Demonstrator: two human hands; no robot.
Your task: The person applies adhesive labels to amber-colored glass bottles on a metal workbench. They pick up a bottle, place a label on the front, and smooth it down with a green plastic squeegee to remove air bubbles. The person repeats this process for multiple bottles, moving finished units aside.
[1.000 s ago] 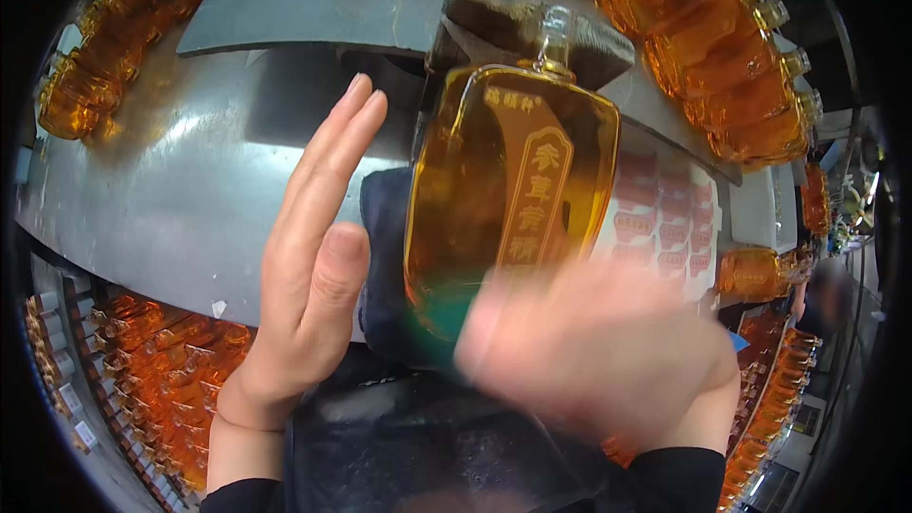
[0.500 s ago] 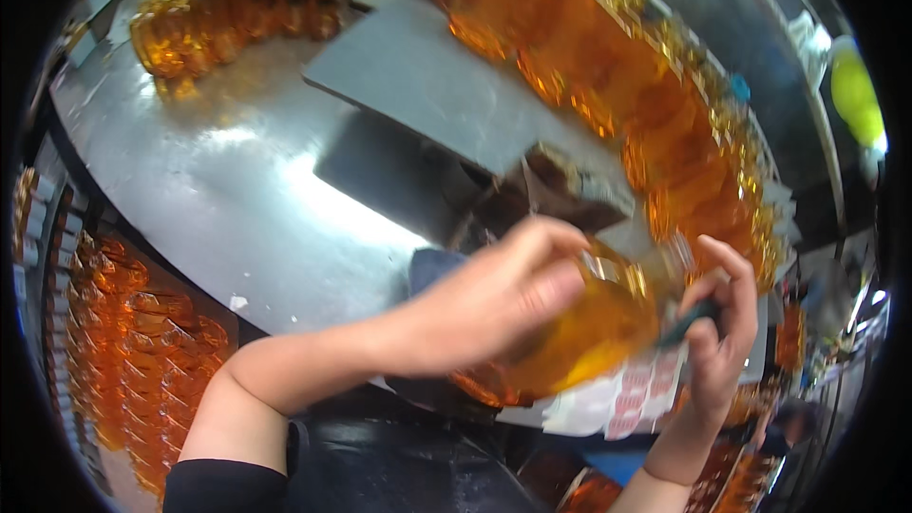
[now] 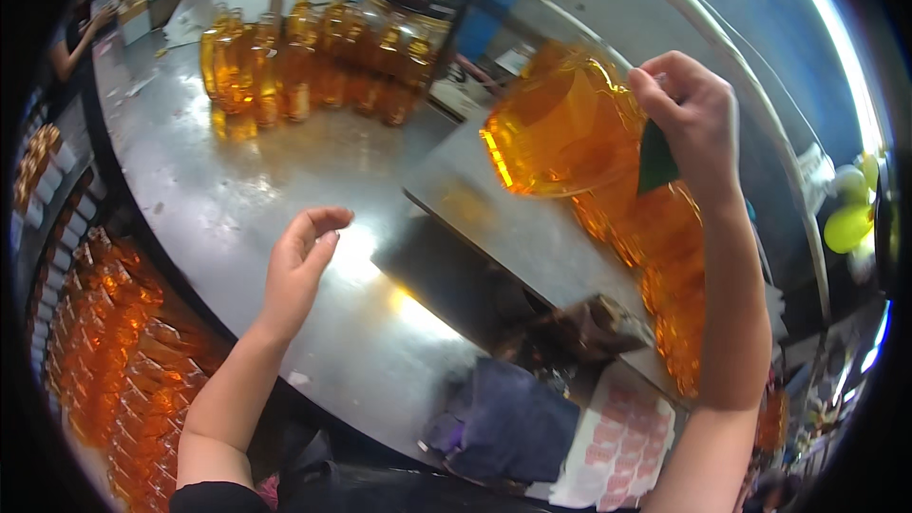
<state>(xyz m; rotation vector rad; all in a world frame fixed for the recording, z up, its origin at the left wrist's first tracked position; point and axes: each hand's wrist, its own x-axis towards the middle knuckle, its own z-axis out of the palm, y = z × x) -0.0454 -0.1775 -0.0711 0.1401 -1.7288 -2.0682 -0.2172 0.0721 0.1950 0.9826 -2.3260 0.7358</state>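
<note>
Table (image 3: 218, 195): smooth, reflective metal
Cloth (image 3: 518, 418): dark, rumpled fabric
Bottle (image 3: 565, 123): amber, glassy, flat-sided, tilted over the grey board (image 3: 484, 176)
Right hand (image 3: 692, 114): closed around its neck, thin green piece (image 3: 655, 160) alongside
Left hand (image 3: 302, 258): loosely curled, empty

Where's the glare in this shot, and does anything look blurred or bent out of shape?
In the head view, white glare lies on the metal table beside the left hand; in the head view, the light strip washes out white; in the head view, the bottle in the right hand looks slightly smeared, and the table's edge bows.
</note>
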